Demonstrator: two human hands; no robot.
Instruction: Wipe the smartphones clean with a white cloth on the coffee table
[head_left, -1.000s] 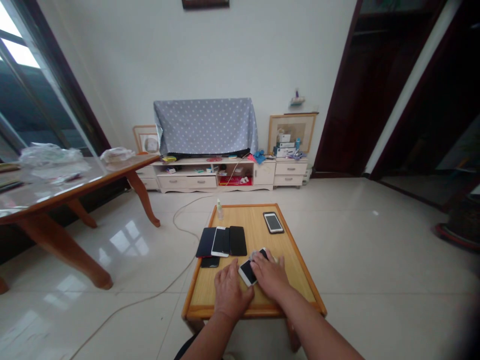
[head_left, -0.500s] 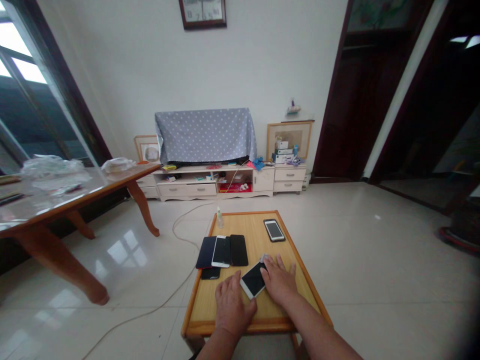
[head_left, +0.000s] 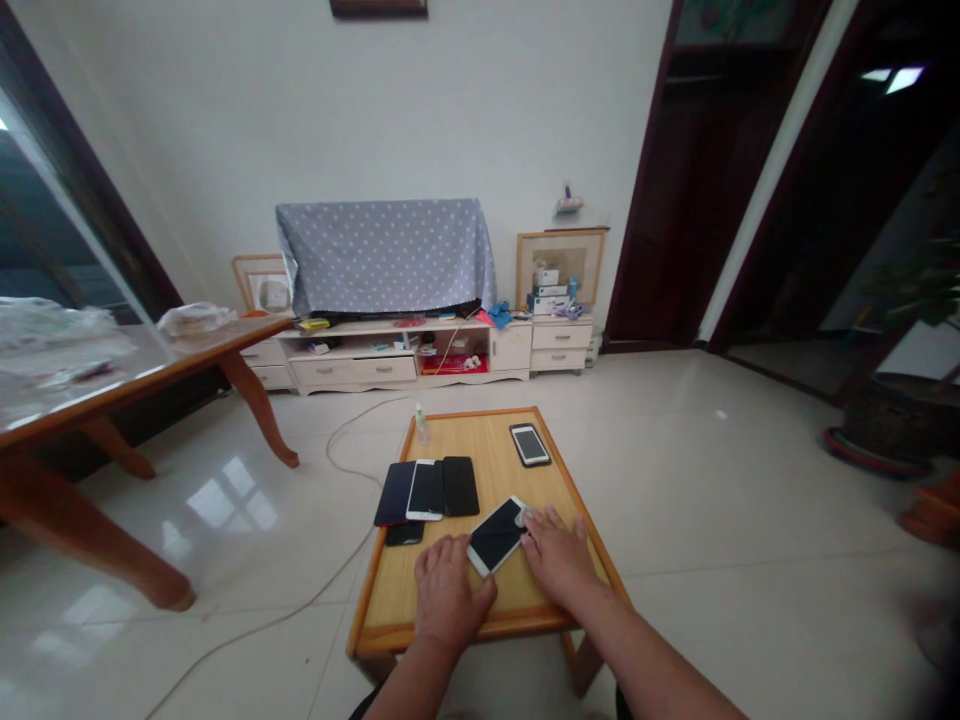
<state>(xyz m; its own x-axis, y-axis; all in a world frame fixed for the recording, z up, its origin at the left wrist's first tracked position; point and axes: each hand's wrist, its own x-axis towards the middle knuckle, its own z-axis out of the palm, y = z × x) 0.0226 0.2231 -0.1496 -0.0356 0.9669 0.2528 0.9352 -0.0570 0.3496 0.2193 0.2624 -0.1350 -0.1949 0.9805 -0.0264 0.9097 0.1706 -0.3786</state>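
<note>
Both bare hands flat, palms down, on the tabletop [head_left: 480,450]
The left hand [head_left: 450,590] lies close to the near edge, fingers slightly curled, its wrist out over that edge. The right hand [head_left: 559,560] rests further in, just right of centre, fingers spread and pointing forward. The left forearm [head_left: 409,680] and right forearm [head_left: 645,650] angle inward from the lower corners, both bare.

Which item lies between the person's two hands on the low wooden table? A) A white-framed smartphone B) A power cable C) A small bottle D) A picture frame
A: the white-framed smartphone lies diagonally, screen up, between the left hand and right hand on the wooden table.
</note>
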